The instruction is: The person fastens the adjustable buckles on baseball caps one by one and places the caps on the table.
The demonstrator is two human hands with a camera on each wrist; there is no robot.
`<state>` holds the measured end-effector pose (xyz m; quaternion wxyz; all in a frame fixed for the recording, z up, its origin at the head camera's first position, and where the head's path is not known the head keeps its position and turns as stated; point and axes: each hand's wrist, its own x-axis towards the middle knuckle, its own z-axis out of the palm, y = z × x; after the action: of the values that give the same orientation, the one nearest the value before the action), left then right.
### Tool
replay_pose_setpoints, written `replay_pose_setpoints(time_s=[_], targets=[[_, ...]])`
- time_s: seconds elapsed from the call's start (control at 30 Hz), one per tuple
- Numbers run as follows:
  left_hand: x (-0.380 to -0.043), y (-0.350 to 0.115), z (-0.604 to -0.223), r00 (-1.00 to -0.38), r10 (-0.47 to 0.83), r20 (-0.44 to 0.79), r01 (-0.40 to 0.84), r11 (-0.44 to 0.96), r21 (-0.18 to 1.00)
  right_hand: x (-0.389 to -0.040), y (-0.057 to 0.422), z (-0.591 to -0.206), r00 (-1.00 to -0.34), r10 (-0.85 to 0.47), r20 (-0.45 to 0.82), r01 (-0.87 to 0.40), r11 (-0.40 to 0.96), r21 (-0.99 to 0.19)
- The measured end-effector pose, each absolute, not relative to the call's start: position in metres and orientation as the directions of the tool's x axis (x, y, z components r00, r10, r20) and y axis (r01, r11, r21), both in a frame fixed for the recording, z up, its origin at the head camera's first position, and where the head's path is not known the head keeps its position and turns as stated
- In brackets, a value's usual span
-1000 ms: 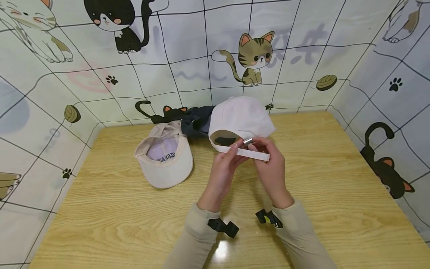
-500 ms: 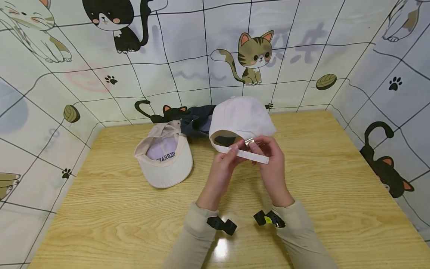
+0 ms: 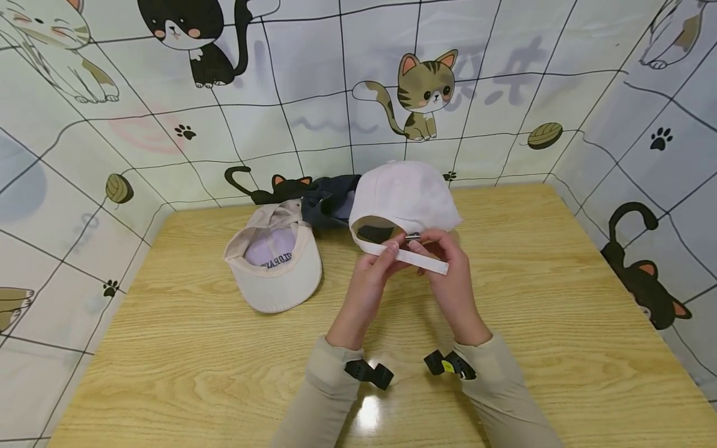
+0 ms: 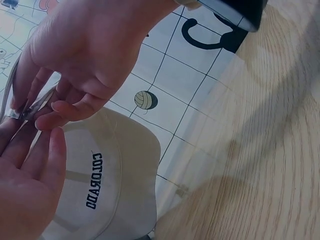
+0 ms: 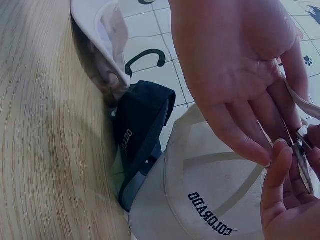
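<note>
A white baseball cap [image 3: 404,194] is held up above the table, its back opening toward me. My left hand [image 3: 364,283] pinches the cap's white strap [image 3: 422,259] between thumb and fingers; the strap's loose end sticks out to the right. My right hand [image 3: 452,286] pinches the small silver metal buckle [image 3: 412,237] just above the strap. In the right wrist view the buckle [image 5: 304,137] sits between the fingertips of both hands. COLORADO lettering [image 4: 94,181] shows inside the cap in the left wrist view. Fingers partly hide where strap and buckle meet.
A beige cap [image 3: 274,258] lies upside down on the wooden table [image 3: 224,373], left of the hands. Behind it, a dark navy cap [image 3: 327,202] stands against the cat-print wall covering [image 3: 313,81], partly behind the white cap. Similar covering rises on both sides.
The buckle has tilted in the right fingers and now looks thinner and darker. The strap's loose end has dropped slightly. Both hands stay nearly in place; the other caps have not moved.
</note>
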<state>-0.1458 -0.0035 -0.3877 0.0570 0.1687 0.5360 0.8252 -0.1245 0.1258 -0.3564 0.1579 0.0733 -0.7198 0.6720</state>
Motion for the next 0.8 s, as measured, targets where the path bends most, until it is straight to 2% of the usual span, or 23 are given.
replay_pose_setpoints(time_s=[0.17,0.4,0.6,0.8], targets=[[-0.147,-0.004,-0.388,-0.938,0.275,0.212,0.083,-0.415,0.906,-0.128,0.129,-0.360,-0.947,0.093,0.307,-0.301,0.077,-0.951],[-0.151,-0.010,-0.389,-0.942,0.251,0.223,0.125,-0.354,0.927,-0.137,0.138,-0.372,-0.985,0.011,0.171,-0.171,-0.127,-0.977],[-0.154,-0.013,-0.389,-0.964,0.202,0.175,0.119,-0.264,0.957,-0.137,0.143,-0.371,-0.982,-0.040,0.185,-0.170,-0.251,-0.953],[-0.149,-0.013,-0.383,-0.947,0.301,0.116,0.044,-0.236,0.971,-0.136,0.145,-0.369,-0.985,-0.030,0.169,-0.155,-0.259,-0.953]])
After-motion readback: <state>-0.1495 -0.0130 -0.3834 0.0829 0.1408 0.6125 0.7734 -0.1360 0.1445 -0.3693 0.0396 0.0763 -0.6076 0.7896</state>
